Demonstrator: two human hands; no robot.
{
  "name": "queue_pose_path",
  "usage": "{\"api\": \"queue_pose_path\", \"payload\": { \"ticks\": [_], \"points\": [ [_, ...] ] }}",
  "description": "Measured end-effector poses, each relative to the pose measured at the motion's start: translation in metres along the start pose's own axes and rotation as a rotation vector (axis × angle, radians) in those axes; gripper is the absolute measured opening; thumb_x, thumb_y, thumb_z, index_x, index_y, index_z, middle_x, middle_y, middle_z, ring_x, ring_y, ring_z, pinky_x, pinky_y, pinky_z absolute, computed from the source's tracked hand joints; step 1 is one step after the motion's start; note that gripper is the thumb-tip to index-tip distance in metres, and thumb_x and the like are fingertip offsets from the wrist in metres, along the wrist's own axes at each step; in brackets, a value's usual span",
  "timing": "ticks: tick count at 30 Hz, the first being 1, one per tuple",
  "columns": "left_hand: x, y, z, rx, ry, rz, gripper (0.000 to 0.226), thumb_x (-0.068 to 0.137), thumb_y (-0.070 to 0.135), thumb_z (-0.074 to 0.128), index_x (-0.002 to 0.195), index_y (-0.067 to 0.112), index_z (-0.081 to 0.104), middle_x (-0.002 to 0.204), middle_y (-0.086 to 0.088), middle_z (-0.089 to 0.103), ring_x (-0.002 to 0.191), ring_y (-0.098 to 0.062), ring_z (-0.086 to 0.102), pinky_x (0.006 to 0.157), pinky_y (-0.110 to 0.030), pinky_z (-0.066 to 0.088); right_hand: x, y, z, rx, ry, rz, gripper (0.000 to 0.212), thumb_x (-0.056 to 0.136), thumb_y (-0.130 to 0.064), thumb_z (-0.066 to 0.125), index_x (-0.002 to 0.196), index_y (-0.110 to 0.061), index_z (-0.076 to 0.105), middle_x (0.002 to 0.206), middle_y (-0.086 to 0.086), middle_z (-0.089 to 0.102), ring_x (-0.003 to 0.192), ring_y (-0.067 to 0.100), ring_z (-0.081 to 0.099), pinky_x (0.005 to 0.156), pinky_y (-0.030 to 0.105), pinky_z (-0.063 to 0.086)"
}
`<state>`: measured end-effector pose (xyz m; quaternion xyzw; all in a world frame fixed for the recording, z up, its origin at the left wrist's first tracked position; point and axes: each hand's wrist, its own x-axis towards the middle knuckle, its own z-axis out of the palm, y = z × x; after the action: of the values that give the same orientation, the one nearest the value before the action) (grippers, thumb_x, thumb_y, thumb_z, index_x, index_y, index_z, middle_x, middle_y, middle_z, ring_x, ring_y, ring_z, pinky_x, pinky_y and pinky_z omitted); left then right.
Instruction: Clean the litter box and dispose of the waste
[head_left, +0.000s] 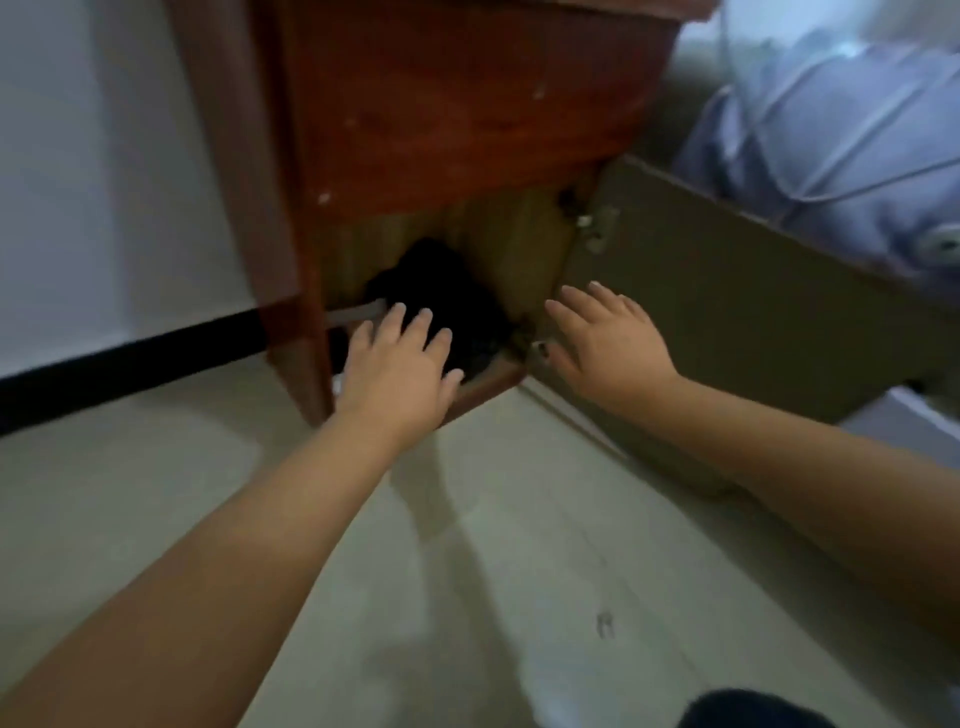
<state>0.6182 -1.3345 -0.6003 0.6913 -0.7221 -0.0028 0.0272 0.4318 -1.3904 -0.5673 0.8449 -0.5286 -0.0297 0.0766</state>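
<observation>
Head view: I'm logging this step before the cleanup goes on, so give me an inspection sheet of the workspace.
Surface: pale floor, bare in front of the cabinet, small dark mark on it.
Job's things: no litter box seen; black bundle inside the open wooden cabinet, what it is cannot be told.
Clutter: pale blue fabric behind the open cabinet door.
Hands: left hand open, fingers spread at the bundle; right hand open beside the door's hinge edge; neither holds anything.
Cables: thin pale cord lies across the fabric.
Surroundings: white wall with a dark baseboard.
</observation>
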Motion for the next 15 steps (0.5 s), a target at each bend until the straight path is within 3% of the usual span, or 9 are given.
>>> {"api": "queue_pose_path", "payload": {
  "ticks": [4,7,9,11,15],
  "points": [
    [0.052,0.086,-0.028,-0.023,0.038,0.157,0.053,0.100,0.043,0.021,0.148,0.022,0.019,0.157,-0.001,0.012,0.145,-0.025,0.004,0.115,-0.043,0.013,-0.029,0.100,-0.026,-0.071,0.189,0.223,0.051,0.091,-0.034,0.043,0.138,-0.013,0.042,0.146,0.012,0.041,0.137,0.034,0.033,0.112,0.048,0.026],
    [0.083,0.145,-0.044,-0.059,0.084,0.235,0.053,0.100,0.043,0.022,0.148,0.022,0.019,0.157,-0.001,0.013,0.145,-0.025,0.005,0.115,-0.043,0.014,-0.049,0.161,-0.035,-0.111,0.279,0.382,0.053,0.078,-0.035,0.040,0.115,-0.004,0.064,0.118,0.021,0.065,0.111,0.043,0.059,0.091,0.056,0.045],
    [0.100,0.180,-0.051,-0.083,0.086,0.261,0.053,0.100,0.043,0.024,0.148,0.022,0.020,0.157,-0.001,0.014,0.145,-0.024,0.006,0.115,-0.043,0.014,-0.056,0.192,-0.035,-0.095,0.269,0.472,0.049,0.082,-0.031,0.048,0.122,-0.004,0.059,0.125,0.021,0.059,0.119,0.041,0.054,0.097,0.053,0.042],
    [0.112,0.209,-0.056,-0.104,0.081,0.282,0.052,0.100,0.042,0.025,0.148,0.022,0.021,0.156,-0.002,0.015,0.145,-0.025,0.007,0.115,-0.043,0.015,-0.062,0.215,-0.026,-0.066,0.223,0.542,0.054,0.090,-0.032,0.049,0.138,-0.007,0.041,0.143,0.017,0.043,0.133,0.035,0.039,0.109,0.045,0.031],
    [0.129,0.244,-0.061,-0.169,0.125,0.279,0.051,0.099,0.041,0.027,0.146,0.021,0.024,0.155,-0.003,0.021,0.143,-0.027,0.013,0.112,-0.042,0.021,-0.074,0.238,-0.013,-0.037,0.200,0.540,0.056,0.094,-0.034,0.043,0.140,-0.004,0.033,0.137,0.015,0.047,0.124,0.031,0.046,0.103,0.039,0.036]
  ]
}}
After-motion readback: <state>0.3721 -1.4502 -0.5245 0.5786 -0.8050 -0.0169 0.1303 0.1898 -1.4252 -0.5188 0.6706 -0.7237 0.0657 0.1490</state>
